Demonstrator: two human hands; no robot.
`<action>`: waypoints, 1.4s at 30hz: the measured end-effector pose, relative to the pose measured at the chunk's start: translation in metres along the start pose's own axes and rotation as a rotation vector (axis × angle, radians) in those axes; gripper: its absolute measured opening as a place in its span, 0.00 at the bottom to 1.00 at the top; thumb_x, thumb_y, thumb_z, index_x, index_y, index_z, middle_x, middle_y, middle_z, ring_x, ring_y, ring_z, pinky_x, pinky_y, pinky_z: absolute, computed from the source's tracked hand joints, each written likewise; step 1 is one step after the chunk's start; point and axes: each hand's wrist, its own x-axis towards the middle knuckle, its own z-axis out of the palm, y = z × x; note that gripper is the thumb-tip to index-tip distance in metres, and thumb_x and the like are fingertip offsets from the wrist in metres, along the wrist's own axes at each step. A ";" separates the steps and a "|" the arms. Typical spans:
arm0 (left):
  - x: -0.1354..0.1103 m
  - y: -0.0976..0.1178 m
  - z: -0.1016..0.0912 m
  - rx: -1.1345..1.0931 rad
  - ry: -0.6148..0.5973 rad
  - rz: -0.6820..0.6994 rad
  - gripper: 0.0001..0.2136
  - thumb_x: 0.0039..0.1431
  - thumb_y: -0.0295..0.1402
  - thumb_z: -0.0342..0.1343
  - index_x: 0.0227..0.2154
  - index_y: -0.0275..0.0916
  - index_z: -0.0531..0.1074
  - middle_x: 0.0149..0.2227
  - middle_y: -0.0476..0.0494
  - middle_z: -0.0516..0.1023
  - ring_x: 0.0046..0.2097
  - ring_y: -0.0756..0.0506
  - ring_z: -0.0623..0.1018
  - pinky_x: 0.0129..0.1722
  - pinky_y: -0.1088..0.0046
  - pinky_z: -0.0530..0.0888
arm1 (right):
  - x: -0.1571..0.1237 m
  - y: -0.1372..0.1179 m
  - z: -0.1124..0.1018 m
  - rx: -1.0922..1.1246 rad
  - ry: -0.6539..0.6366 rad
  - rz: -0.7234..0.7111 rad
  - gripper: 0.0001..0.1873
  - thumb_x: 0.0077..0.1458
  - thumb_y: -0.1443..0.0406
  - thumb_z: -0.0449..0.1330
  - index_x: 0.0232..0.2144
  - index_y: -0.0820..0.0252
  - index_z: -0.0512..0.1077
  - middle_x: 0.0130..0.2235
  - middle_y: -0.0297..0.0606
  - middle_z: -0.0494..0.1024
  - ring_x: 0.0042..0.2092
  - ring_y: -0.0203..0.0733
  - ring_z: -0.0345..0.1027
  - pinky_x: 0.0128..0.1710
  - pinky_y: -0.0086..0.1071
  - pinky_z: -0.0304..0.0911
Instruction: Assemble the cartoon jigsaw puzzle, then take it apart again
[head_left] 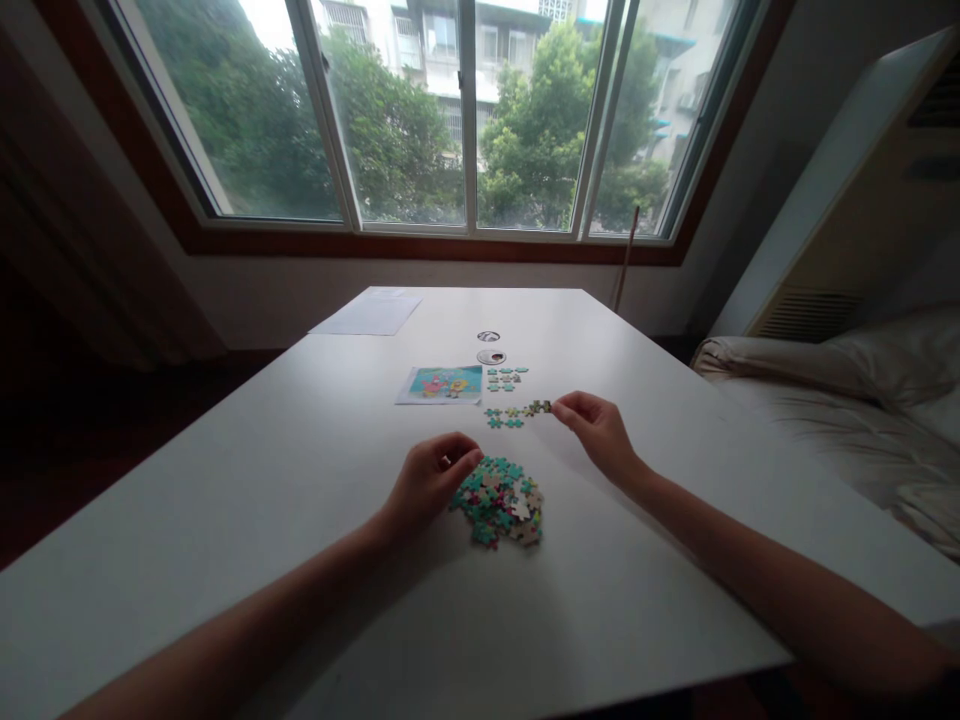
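A heap of loose jigsaw pieces (501, 502) lies on the white table (315, 470) in front of me. My left hand (429, 482) rests at the heap's left edge, fingers curled and pinched together over the pieces. My right hand (598, 428) pinches a small piece (540, 407) at the right end of a short joined row of pieces (508, 416). Another small group of joined pieces (505, 378) lies just beyond. A colourful reference picture (442, 384) lies to the left of these.
Two small round objects (490, 348) sit behind the pieces. A sheet of paper (369, 312) lies at the table's far left. A bed with pale bedding (840, 400) stands to the right. A wide window (465, 110) fills the far wall.
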 end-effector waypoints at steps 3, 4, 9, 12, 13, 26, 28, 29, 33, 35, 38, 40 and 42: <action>0.004 -0.002 -0.001 0.002 0.046 -0.017 0.10 0.50 0.38 0.54 0.22 0.35 0.71 0.22 0.49 0.70 0.25 0.51 0.67 0.25 0.76 0.64 | 0.004 0.002 -0.006 -0.018 0.032 0.002 0.14 0.46 0.55 0.60 0.23 0.63 0.72 0.22 0.33 0.70 0.24 0.32 0.57 0.25 0.28 0.55; 0.004 -0.002 -0.001 0.002 0.054 -0.023 0.10 0.49 0.38 0.54 0.22 0.35 0.71 0.21 0.50 0.69 0.24 0.51 0.67 0.25 0.76 0.64 | 0.004 0.003 -0.007 -0.020 0.027 0.001 0.15 0.46 0.55 0.60 0.23 0.63 0.72 0.22 0.33 0.70 0.24 0.32 0.57 0.25 0.28 0.55; 0.005 -0.003 0.000 0.003 0.056 -0.035 0.11 0.49 0.39 0.55 0.22 0.35 0.71 0.21 0.50 0.68 0.25 0.51 0.67 0.25 0.76 0.64 | 0.012 0.014 -0.010 -0.072 -0.018 -0.024 0.15 0.47 0.55 0.59 0.25 0.63 0.73 0.25 0.35 0.73 0.27 0.35 0.62 0.30 0.29 0.58; 0.005 -0.006 0.000 0.004 0.053 -0.035 0.11 0.49 0.39 0.54 0.23 0.35 0.71 0.21 0.50 0.69 0.25 0.51 0.67 0.26 0.76 0.64 | 0.024 0.027 -0.015 -0.182 -0.076 0.054 0.15 0.46 0.56 0.58 0.26 0.64 0.73 0.25 0.36 0.74 0.28 0.35 0.64 0.30 0.29 0.58; 0.005 -0.007 0.000 0.003 0.051 -0.035 0.11 0.49 0.39 0.54 0.23 0.35 0.71 0.21 0.50 0.69 0.25 0.51 0.67 0.26 0.76 0.64 | 0.027 0.031 -0.017 -0.243 -0.101 0.092 0.14 0.46 0.57 0.58 0.26 0.64 0.74 0.25 0.36 0.74 0.27 0.36 0.64 0.29 0.29 0.58; 0.005 -0.007 0.000 0.000 0.040 -0.037 0.11 0.49 0.39 0.54 0.23 0.35 0.70 0.21 0.51 0.68 0.25 0.51 0.67 0.26 0.76 0.64 | 0.028 0.048 -0.028 -0.830 -0.222 -0.294 0.10 0.53 0.67 0.54 0.35 0.63 0.74 0.37 0.42 0.76 0.40 0.42 0.66 0.44 0.34 0.59; 0.005 -0.008 0.000 0.000 0.038 -0.039 0.11 0.49 0.39 0.54 0.23 0.35 0.70 0.21 0.51 0.68 0.25 0.51 0.67 0.26 0.76 0.65 | 0.025 0.048 -0.026 -0.835 -0.298 -0.348 0.11 0.55 0.67 0.53 0.36 0.62 0.74 0.39 0.41 0.76 0.42 0.42 0.65 0.46 0.35 0.59; 0.005 -0.007 0.000 0.000 0.037 -0.040 0.11 0.49 0.39 0.54 0.23 0.35 0.70 0.21 0.51 0.68 0.25 0.51 0.67 0.26 0.76 0.65 | 0.024 0.048 -0.025 -0.850 -0.333 -0.362 0.11 0.55 0.67 0.52 0.37 0.61 0.74 0.40 0.41 0.76 0.43 0.42 0.65 0.46 0.35 0.59; 0.006 -0.006 0.001 -0.005 0.035 -0.040 0.11 0.49 0.39 0.54 0.23 0.35 0.71 0.21 0.50 0.68 0.25 0.51 0.67 0.26 0.76 0.65 | 0.024 0.049 -0.022 -0.914 -0.373 -0.364 0.13 0.58 0.66 0.50 0.41 0.62 0.73 0.42 0.43 0.76 0.43 0.43 0.65 0.47 0.37 0.59; 0.006 -0.006 0.001 -0.006 0.035 -0.040 0.11 0.49 0.39 0.54 0.23 0.34 0.71 0.21 0.50 0.69 0.25 0.51 0.67 0.26 0.76 0.65 | 0.026 0.051 -0.021 -0.914 -0.362 -0.359 0.14 0.59 0.66 0.49 0.42 0.62 0.73 0.43 0.43 0.76 0.44 0.42 0.65 0.47 0.37 0.59; 0.007 -0.008 0.001 -0.005 0.032 -0.039 0.11 0.49 0.39 0.54 0.23 0.34 0.71 0.22 0.50 0.69 0.25 0.51 0.67 0.26 0.76 0.65 | 0.028 0.055 -0.021 -0.893 -0.363 -0.362 0.15 0.60 0.66 0.48 0.43 0.62 0.72 0.44 0.43 0.75 0.45 0.42 0.65 0.47 0.37 0.59; 0.006 -0.009 0.001 -0.003 0.032 -0.038 0.11 0.49 0.39 0.54 0.24 0.35 0.71 0.22 0.50 0.69 0.25 0.51 0.67 0.26 0.76 0.65 | 0.029 0.056 -0.021 -0.875 -0.370 -0.367 0.15 0.61 0.66 0.47 0.43 0.62 0.72 0.44 0.43 0.75 0.45 0.42 0.65 0.47 0.36 0.59; 0.006 -0.010 0.001 0.000 0.036 -0.038 0.11 0.49 0.39 0.54 0.24 0.35 0.71 0.22 0.50 0.69 0.25 0.51 0.67 0.26 0.76 0.65 | 0.028 0.057 -0.021 -0.860 -0.372 -0.373 0.15 0.61 0.66 0.47 0.42 0.62 0.72 0.44 0.43 0.75 0.45 0.42 0.66 0.47 0.36 0.59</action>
